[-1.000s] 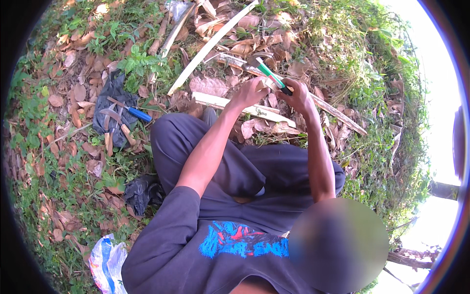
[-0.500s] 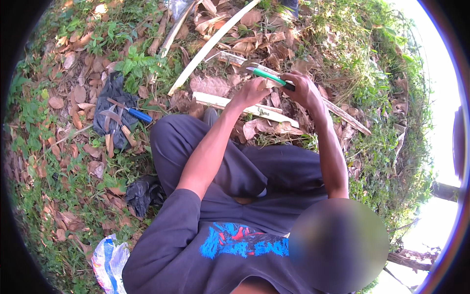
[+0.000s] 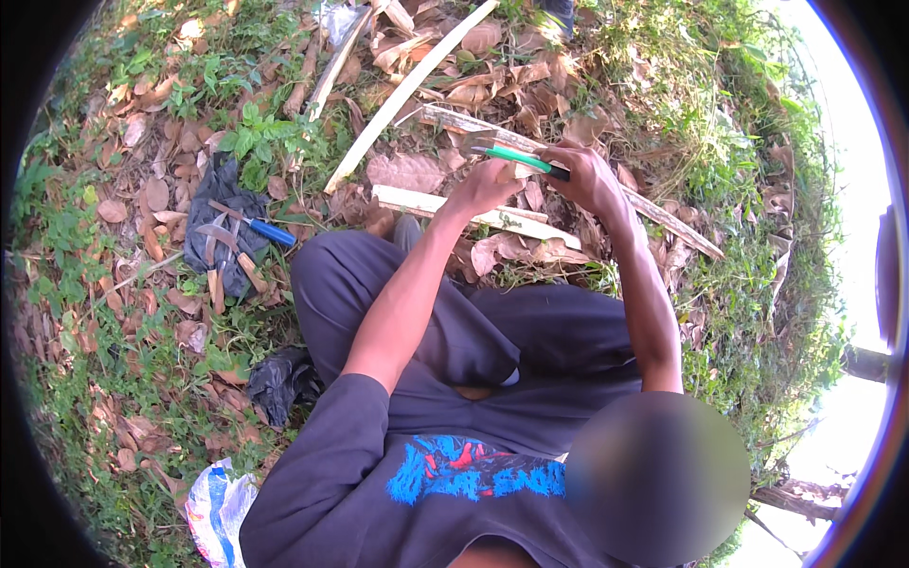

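Observation:
A slim green tool [image 3: 511, 159] with a black end and a thin metal tip lies across the space between my hands, its tip to the left. My right hand [image 3: 585, 178] is closed round its black end. Just below the green shaft, my left hand [image 3: 485, 189] is closed, its fingers against a small pale piece [image 3: 519, 172] that looks like wood and is mostly hidden by fingers. Under and beyond both hands lie a pale split strip [image 3: 535, 225] and a rougher brown-edged strip [image 3: 672, 227].
At the left, a black plastic sheet [image 3: 248, 204] bears a blue-handled tool [image 3: 270, 231] and several wooden-handled blades [image 3: 220, 237]. A long pale strip [image 3: 407, 90] lies ahead. Dark plastic [image 3: 280, 386] and a white-and-blue bag [image 3: 220, 506] sit lower left, among leaves and grass.
The green tool has tilted slightly, its tip shifting a little left and down. Both hands keep nearly the same place and hold.

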A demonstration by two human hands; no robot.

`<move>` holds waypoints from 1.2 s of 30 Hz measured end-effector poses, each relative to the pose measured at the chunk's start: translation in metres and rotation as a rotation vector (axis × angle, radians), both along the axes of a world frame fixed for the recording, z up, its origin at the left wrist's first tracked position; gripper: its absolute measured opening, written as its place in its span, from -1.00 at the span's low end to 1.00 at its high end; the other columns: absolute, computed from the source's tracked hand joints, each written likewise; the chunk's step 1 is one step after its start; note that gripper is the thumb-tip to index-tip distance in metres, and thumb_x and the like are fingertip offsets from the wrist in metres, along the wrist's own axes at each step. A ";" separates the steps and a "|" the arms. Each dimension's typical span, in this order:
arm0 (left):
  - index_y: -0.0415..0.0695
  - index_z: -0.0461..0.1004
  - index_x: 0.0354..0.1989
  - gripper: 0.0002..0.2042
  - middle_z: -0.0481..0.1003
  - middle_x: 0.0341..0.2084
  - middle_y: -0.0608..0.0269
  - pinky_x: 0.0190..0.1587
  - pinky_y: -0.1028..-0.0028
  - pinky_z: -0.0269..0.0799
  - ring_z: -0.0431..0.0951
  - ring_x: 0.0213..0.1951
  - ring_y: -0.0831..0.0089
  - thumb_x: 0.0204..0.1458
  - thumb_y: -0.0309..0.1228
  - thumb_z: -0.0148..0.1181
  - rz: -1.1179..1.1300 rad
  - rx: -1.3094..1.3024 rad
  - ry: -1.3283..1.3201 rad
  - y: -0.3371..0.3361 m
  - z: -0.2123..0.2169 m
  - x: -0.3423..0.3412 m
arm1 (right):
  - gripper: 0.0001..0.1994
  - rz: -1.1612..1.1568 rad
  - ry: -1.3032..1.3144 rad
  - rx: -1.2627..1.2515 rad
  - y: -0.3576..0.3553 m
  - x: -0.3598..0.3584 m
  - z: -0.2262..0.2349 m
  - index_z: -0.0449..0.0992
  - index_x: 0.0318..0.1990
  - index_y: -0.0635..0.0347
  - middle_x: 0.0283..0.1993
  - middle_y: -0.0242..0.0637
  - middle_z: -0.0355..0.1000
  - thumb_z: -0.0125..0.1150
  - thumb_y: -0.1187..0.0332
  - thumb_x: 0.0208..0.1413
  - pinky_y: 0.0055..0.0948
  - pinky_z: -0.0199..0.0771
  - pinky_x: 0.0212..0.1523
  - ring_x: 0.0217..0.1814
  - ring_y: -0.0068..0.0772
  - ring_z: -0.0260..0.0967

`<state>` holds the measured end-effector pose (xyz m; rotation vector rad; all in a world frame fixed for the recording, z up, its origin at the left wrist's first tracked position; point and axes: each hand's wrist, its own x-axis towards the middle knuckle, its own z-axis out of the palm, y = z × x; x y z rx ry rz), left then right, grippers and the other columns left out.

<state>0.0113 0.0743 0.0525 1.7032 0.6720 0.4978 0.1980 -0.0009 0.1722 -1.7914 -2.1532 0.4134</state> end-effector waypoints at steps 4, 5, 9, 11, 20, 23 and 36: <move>-0.18 0.46 0.11 -0.50 0.51 0.00 -0.04 0.16 0.29 0.30 0.48 0.09 0.22 0.05 -0.14 0.21 -0.011 -0.030 -0.052 0.001 0.004 -0.001 | -0.68 0.003 0.031 0.032 -0.003 0.003 -0.004 0.58 -0.05 0.18 -0.14 -0.09 0.53 0.34 0.44 -0.03 -0.21 0.53 -0.07 -0.13 -0.02 0.51; -0.16 0.46 0.11 -0.51 0.51 -0.01 -0.03 0.16 0.29 0.29 0.47 0.08 0.23 0.05 -0.14 0.22 -0.027 -0.036 -0.078 0.001 0.007 0.000 | -0.67 0.008 0.028 0.038 -0.004 0.003 -0.005 0.59 -0.04 0.17 -0.14 -0.10 0.53 0.35 0.44 -0.03 -0.21 0.53 -0.07 -0.13 -0.03 0.51; -0.14 0.47 0.09 -0.56 0.51 -0.05 0.04 0.12 0.31 0.31 0.48 0.02 0.28 0.06 -0.19 0.20 -0.036 -0.033 -0.117 -0.002 0.016 -0.001 | -0.66 -0.004 0.005 0.018 -0.005 0.006 -0.009 0.59 -0.03 0.14 -0.11 -0.13 0.52 0.35 0.45 -0.03 -0.21 0.54 -0.08 -0.12 -0.04 0.51; -0.15 0.48 0.08 -0.57 0.51 -0.07 0.07 0.10 0.34 0.32 0.48 0.01 0.31 0.05 -0.23 0.19 -0.009 -0.030 -0.121 -0.004 0.013 0.001 | -0.66 0.006 -0.013 0.028 -0.005 0.006 -0.008 0.58 -0.02 0.13 -0.11 -0.14 0.51 0.35 0.44 -0.02 -0.21 0.55 -0.08 -0.12 -0.04 0.51; -0.19 0.40 0.15 -0.50 0.49 -0.02 0.22 0.11 0.35 0.35 0.47 0.05 0.40 0.06 -0.25 0.31 0.110 0.056 -0.203 -0.007 -0.002 -0.002 | -0.67 0.018 -0.104 -0.039 0.000 0.001 -0.002 0.55 0.01 0.06 -0.05 -0.12 0.49 0.30 0.38 0.05 -0.14 0.54 -0.05 -0.08 0.00 0.51; -0.16 0.37 0.20 -0.45 0.47 0.06 0.20 0.18 0.29 0.34 0.46 0.12 0.36 0.10 -0.16 0.31 0.181 0.023 -0.303 -0.017 0.008 -0.003 | -0.68 0.002 -0.094 -0.048 0.001 -0.003 0.002 0.55 0.00 0.08 -0.08 -0.11 0.49 0.31 0.39 0.04 -0.14 0.54 -0.05 -0.08 0.01 0.50; -0.29 0.38 0.16 -0.55 0.49 0.03 0.12 0.19 0.29 0.38 0.47 0.12 0.36 0.15 -0.36 0.30 0.154 -0.118 -0.535 -0.014 0.000 -0.005 | -0.71 0.046 -0.071 -0.014 0.004 -0.005 -0.006 0.57 -0.06 0.13 -0.15 -0.09 0.50 0.32 0.40 0.03 -0.15 0.53 -0.07 -0.10 0.00 0.50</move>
